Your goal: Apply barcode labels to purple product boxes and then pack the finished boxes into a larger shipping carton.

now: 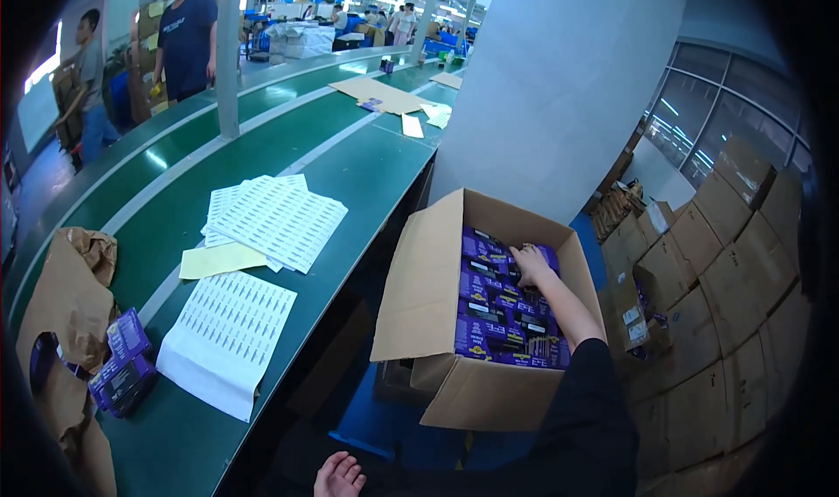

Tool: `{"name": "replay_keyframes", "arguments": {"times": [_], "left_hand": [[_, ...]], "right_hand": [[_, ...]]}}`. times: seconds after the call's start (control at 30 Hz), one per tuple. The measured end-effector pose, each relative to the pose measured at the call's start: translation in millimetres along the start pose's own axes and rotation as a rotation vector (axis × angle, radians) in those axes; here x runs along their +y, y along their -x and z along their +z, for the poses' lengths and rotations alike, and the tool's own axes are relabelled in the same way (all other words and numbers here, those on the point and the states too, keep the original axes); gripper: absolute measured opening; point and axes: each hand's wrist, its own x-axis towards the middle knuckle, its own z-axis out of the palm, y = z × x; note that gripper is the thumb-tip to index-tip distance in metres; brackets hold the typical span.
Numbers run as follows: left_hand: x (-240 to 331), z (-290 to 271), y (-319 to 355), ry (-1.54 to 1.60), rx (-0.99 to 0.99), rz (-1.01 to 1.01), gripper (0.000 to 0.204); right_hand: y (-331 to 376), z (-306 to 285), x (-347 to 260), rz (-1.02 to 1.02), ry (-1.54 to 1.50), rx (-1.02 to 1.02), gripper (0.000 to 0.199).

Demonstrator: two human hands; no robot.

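An open cardboard carton (418, 280) stands to the right of the green table, its flaps spread outward. Small purple boxes (485, 331) fill it in rows, with yellow and black printing. My right hand (530, 266) reaches in near the far side, its fingers bent around a small purple box (550, 257) in the top layer; the fingertips are partly hidden. Low in the view, my left hand (339, 475) hangs palm up near the table's edge. Its fingers are loosely curled and slightly apart, with nothing in them.
On the green table (350, 169) lie label sheets (278, 217), a yellow paper (223, 259), several purple boxes (122, 366) and brown paper (65, 296). A grey pillar (551, 86) rises behind the carton. Stacked cartons (734, 322) line the right. Two people stand beyond the table at left.
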Motion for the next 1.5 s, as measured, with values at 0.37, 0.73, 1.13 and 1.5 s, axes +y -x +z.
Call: {"name": "replay_keyframes", "arguments": {"times": [0.37, 0.73, 1.13, 1.5], "left_hand": [[0, -3, 5, -0.021, 0.015, -0.001, 0.04], [-4, 7, 2, -0.104, 0.048, 0.031, 0.036], [-18, -8, 5, -0.048, 0.014, 0.007, 0.036], [-7, 11, 9, -0.091, 0.016, -0.01, 0.034]], "right_hand": [[28, 27, 13, 0.126, -0.052, 0.084, 0.119], [-3, 26, -4, -0.01, -0.083, 0.36, 0.11], [34, 20, 19, 0.06, -0.209, 0.16, 0.123], [51, -77, -30, -0.001, -0.465, 0.489, 0.073]]}}
